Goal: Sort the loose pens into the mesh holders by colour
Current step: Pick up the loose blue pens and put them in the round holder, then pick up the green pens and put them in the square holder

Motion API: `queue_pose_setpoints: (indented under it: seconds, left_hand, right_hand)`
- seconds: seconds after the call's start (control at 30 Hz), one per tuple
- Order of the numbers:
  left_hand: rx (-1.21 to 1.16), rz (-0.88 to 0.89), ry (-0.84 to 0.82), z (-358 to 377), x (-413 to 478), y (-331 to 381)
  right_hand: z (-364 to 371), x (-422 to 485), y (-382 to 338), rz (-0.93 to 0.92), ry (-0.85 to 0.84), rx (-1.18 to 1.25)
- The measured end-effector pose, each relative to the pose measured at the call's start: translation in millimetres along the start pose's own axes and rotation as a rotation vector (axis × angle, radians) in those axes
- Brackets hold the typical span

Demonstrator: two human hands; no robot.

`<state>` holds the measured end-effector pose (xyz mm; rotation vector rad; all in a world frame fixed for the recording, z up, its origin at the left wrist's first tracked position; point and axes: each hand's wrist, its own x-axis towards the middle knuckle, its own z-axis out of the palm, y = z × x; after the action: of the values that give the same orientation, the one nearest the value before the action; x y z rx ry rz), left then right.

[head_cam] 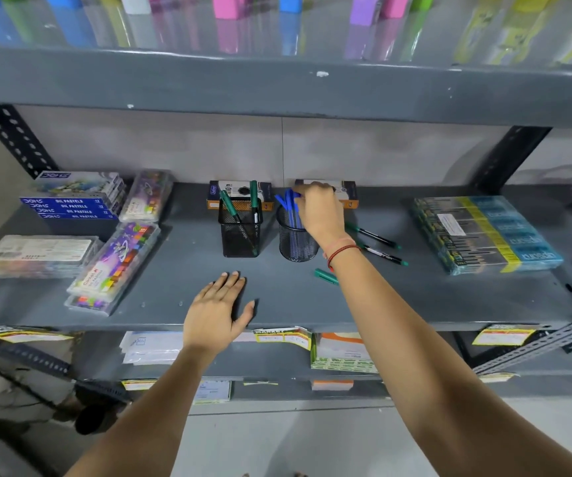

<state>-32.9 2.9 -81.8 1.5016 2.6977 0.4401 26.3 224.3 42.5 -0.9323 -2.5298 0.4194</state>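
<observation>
The left hand [216, 308] lay flat and released on the shelf [415, 297], holding nothing, well in front of the holders. Behind it stood two mesh holders: the square holder [240, 232], with what looked like three green pens [230, 204] leaning in it, and just beside it the round holder [296, 242], crowded with blue pens [288, 205], at least four, the exact count hidden by the right hand [319, 210]. That hand was closed about the tops of the blue pens, apparently grasping one at the rim. The risk, as I judged it, lay there: the round holder was light and full, and a sideways push could have tipped it or knocked it against its neighbour. Three loose green pens [372, 235] remained on the shelf right of the round holder, one partly under the forearm, where a withdrawing arm might have swept it off.
</observation>
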Motion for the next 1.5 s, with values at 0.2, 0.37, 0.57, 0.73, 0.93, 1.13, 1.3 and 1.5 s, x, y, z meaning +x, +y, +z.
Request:
queue_pose_setpoints:
  seconds: [0.2, 0.37, 0.57, 0.73, 0.93, 1.13, 1.3, 1.5]
  left_hand:
    - [0.000, 0.010, -0.004, -2, -1, 2]
    - [-0.007, 0.013, 0.012, -1, -1, 2]
    - [0.010, 0.019, 0.002, -2, -2, 1]
    - [-0.009, -0.003, 0.010, -4, -1, 2]
    - [-0.016, -0.004, 0.004, -4, -2, 1]
    - [-0.009, 0.000, 0.011, -4, -1, 2]
    - [-0.015, -0.006, 0.035, -6, -2, 4]
    - [-0.008, -0.007, 0.048, -6, -1, 5]
  right_hand:
    - [-7, -48, 37, 0.196, 0.130, 0.118]
    - [13, -87, 63, 0.348, -0.286, 0.055]
    - [33, -103, 50, 0.197, -0.294, -0.114]
    - [29, -93, 22, 0.144, -0.281, -0.029]
    - [-12, -48, -27, 0.000, -0.024, 0.247]
    - [-35, 16, -64, -0.130, 0.315, 0.373]
    - [-6, 31, -69, -0.124, 0.248, 0.282]
    - [39, 11, -56, -0.142, 0.114, 0.187]
